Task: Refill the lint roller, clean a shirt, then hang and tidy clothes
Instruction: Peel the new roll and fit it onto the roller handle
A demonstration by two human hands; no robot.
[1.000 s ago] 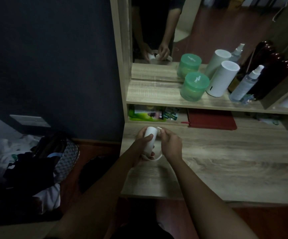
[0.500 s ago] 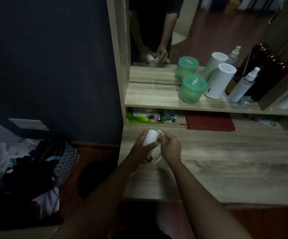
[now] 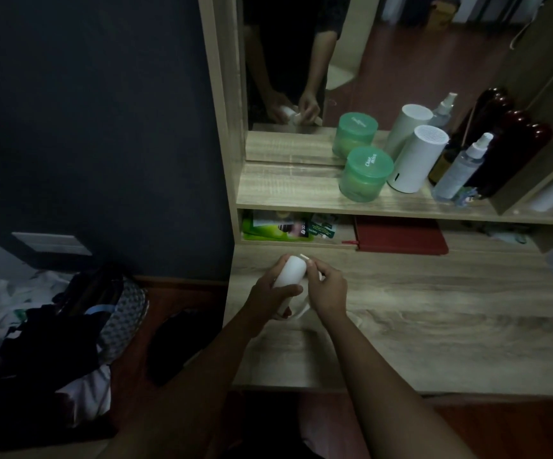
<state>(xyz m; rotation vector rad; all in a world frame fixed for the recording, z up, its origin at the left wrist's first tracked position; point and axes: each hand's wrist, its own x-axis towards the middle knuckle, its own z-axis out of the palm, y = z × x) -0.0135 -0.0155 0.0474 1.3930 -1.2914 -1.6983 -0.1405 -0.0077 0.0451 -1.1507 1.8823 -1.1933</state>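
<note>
low over the wooden desk (image 3: 434,326), near its left end, both hands meet around the lint roller (image 3: 290,271). the left hand (image 3: 270,294) grips the white roll from the side, fingers and thumb curled round its body, and holds it upright with a slight tilt, clear of the desk surface. the right hand (image 3: 328,293) sits just beside it, with thumb and forefinger pinched together on a small pale tab (image 3: 304,257) that sticks out at the roll's top edge. a curved white piece (image 3: 301,311) shows below the hands; whether it belongs to the roller's handle is hard to tell in the dim light.

behind the hands, a red folder (image 3: 401,235) lies flat at the back of the desk, under a shelf (image 3: 285,190). on that shelf stand a green jar (image 3: 366,173), a white cylinder (image 3: 415,160) touching it, a clear spray bottle (image 3: 460,170) and dark red bottles (image 3: 513,150). a mirror (image 3: 401,61) above reflects the hands and the containers. on the floor to the left lies a pile of clothes (image 3: 53,326), well apart from the desk.
</note>
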